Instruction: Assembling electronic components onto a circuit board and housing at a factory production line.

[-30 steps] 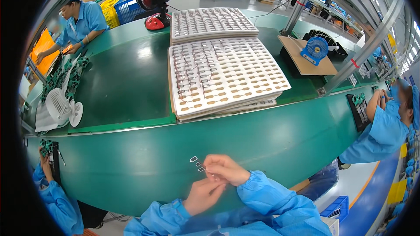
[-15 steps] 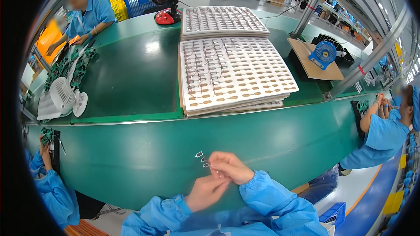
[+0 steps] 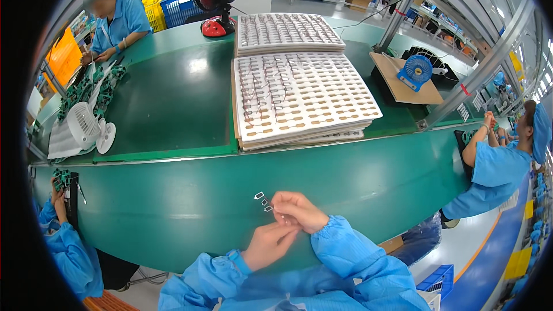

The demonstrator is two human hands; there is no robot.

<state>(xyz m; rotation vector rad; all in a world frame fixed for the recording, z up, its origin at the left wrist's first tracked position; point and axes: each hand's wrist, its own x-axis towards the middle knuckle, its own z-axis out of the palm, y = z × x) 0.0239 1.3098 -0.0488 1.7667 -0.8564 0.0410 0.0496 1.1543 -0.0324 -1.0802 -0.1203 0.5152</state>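
Note:
Over the near part of the green table point(image 3: 173, 196), my two hands meet. My right hand point(image 3: 299, 212) is closed in a pinch at one end of a small part with three white-edged frames point(image 3: 264, 202), which sticks out to the left of its fingertips. Just below and to the left, my left hand point(image 3: 269, 245) is also closed, its thumb and forefinger pressed together against the right hand's fingers. What the left fingers hold, if anything, is too small and hidden to make out.
Beyond the hands stand stacked white slotted trays point(image 3: 311, 101), partly filled with small wired parts. A red-black fan point(image 3: 218, 6), a white fan point(image 3: 83, 124) and a blue fan point(image 3: 417, 72) stand around. Co-workers sit at left and right; a metal post point(image 3: 481, 69) rises at right.
The view has shifted slightly. My hands stay together, a little higher in the picture, with the small part still in the right fingers. The far-left co-worker's hands have moved closer together.

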